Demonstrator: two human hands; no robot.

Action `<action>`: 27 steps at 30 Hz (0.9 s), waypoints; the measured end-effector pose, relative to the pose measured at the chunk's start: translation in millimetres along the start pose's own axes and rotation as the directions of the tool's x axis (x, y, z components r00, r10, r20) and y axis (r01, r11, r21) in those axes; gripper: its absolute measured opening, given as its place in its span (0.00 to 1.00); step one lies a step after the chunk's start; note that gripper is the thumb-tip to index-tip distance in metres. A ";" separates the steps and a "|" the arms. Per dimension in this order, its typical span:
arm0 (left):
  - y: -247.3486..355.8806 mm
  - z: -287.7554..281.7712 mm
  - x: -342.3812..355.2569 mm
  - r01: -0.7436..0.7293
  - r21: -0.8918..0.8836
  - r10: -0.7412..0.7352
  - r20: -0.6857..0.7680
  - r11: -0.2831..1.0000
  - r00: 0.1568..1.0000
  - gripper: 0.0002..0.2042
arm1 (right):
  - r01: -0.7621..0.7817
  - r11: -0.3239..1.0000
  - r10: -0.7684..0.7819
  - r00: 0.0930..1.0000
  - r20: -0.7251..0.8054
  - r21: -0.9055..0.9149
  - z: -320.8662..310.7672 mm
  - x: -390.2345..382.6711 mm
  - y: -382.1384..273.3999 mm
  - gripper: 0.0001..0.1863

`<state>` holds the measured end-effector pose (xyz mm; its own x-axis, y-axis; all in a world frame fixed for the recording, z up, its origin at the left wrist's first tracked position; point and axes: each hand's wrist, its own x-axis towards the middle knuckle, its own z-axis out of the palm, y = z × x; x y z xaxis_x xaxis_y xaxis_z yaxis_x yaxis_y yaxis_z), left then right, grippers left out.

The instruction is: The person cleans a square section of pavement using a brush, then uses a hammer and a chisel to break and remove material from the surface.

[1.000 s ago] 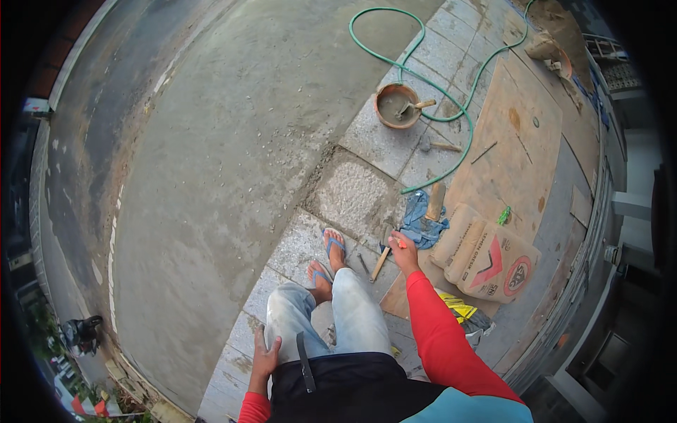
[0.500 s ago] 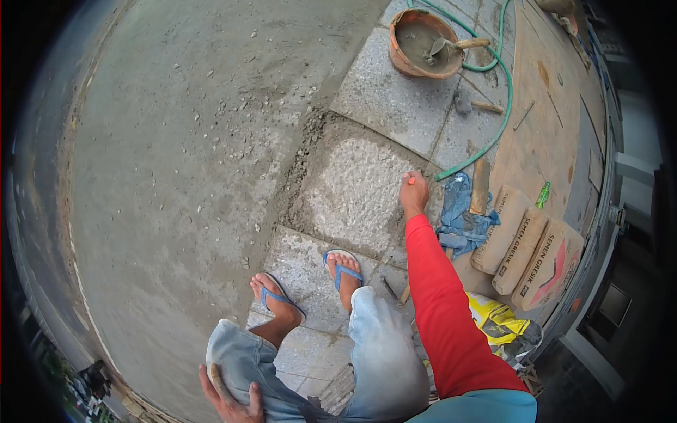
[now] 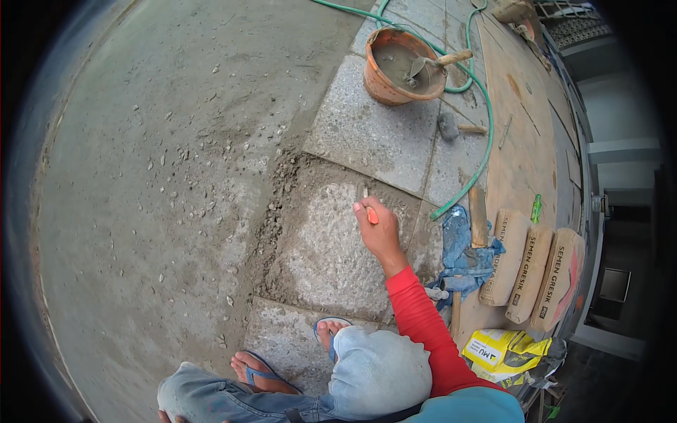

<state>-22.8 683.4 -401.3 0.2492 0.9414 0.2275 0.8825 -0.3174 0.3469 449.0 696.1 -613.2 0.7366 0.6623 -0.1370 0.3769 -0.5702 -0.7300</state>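
Right hand (image 3: 381, 229) | curled tight around orange-handled tool (image 3: 372, 216) | farther in over rough slab (image 3: 324, 243) than before

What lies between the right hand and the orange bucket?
Past the tip of the orange-handled tool in the right hand, a muddy strip, then a speckled grey slab up to the bucket in the head view. No loose tools there.
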 end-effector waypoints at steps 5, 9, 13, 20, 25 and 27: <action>-19.4 -13.7 -1.9 -0.290 -0.031 0.292 0.074 0.956 0.954 0.14 | -0.064 0.894 0.112 0.990 -0.083 0.443 -27.0 -20.3 14.7 0.13; -25.1 -10.6 -17.3 -0.322 -0.003 0.322 -0.004 0.947 0.947 0.15 | -0.042 0.646 0.529 0.745 -0.407 0.762 -32.5 -16.7 44.7 0.12; -21.4 -6.0 -28.1 -0.232 -0.080 0.234 0.014 0.969 0.972 0.16 | -0.102 0.489 0.119 0.992 0.050 0.866 73.0 19.7 15.4 0.12; -16.5 -36.5 -37.3 -0.230 0.073 0.230 0.014 0.970 0.973 0.24 | 0.078 0.564 0.294 0.911 -0.288 0.822 45.9 -15.4 10.5 0.13; -9.8 -36.4 -55.4 -0.004 -0.056 -0.004 -0.134 0.998 0.991 0.40 | -0.031 0.669 0.357 0.889 -0.285 0.743 108.6 18.0 5.7 0.15; -10.5 -31.9 -52.6 0.014 -0.114 -0.031 -0.145 0.993 0.989 0.39 | 0.022 0.584 0.066 0.995 -0.075 0.811 159.8 47.5 -21.1 0.16</action>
<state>-57.8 633.5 -388.0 0.1611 0.9242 0.3464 0.8348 -0.3148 0.4517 386.4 817.3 -711.3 0.7998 0.5849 -0.1347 -0.2193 0.0758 -0.9727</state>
